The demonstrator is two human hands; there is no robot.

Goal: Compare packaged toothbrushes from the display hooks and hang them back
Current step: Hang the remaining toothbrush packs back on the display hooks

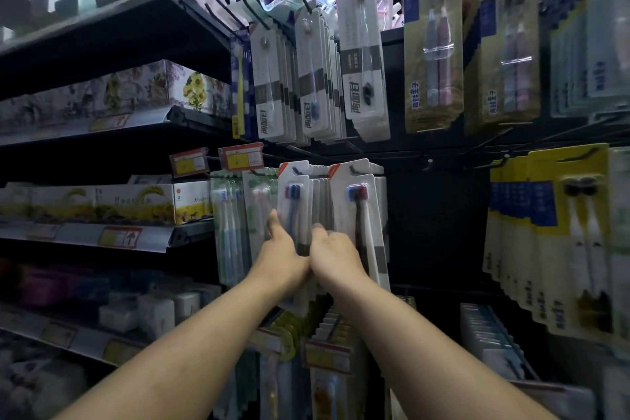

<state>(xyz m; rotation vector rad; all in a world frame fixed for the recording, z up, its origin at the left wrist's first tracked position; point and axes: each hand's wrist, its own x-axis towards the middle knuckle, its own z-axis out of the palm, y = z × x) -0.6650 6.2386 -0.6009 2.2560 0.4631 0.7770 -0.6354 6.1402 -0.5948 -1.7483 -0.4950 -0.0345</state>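
White card with an orange corner and a clear blister over blue-headed brushes: the toothbrush pack (294, 204), caught between both hands. Pinched at its left edge by the left hand (283, 251), one finger raised along that edge, the rest out of sight behind. Gripped lower on its right edge by the right hand (335, 254), fingers curled over the card (blurred, so the exact hold hard to read). The two hands touching each other just below the pack. Top of the pack up at its hook (297, 170), at the front of a row of like packs; whether threaded on or only held against it, impossible to tell. Just right of the right hand, a second pack (358, 211) with a red and blue brush head, front of its own row. Just left of the left hand, green packs (229, 232). Above both hands, red price tags (240, 156) and, higher, white packs (272, 89). Well right of the right hand, yellow packs (545, 249). Far left of the left hand, printed boxes (102, 204) in rows.
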